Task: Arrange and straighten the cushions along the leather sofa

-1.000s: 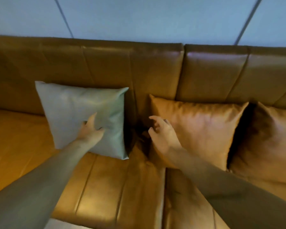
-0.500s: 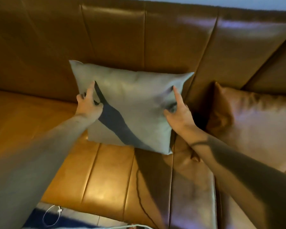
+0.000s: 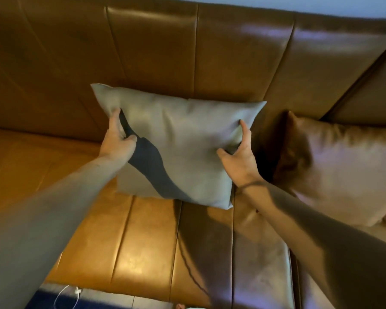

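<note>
A grey-green cushion [image 3: 187, 139] leans against the backrest of the brown leather sofa [image 3: 156, 47], its lower edge on the seat. My left hand [image 3: 118, 141] grips its left edge, thumb on the front face. My right hand [image 3: 239, 159] pinches its right edge, index finger pointing up along the side. The shadow of my left arm falls as a dark band across the cushion's front. A tan leather cushion [image 3: 339, 170] stands to the right, close beside the grey-green one, partly cut off by the frame.
The sofa seat [image 3: 125, 246] stretches bare to the left and in front of the cushion. At the bottom left, below the seat's front edge, a white cable [image 3: 65, 295] lies on a dark blue floor surface. A pale wall shows above the backrest.
A second ago my left hand rested on the cushion and my right hovered by the tan one. My right hand moved onto the grey-green cushion's right edge; now both hands grip it and the view has come closer.
</note>
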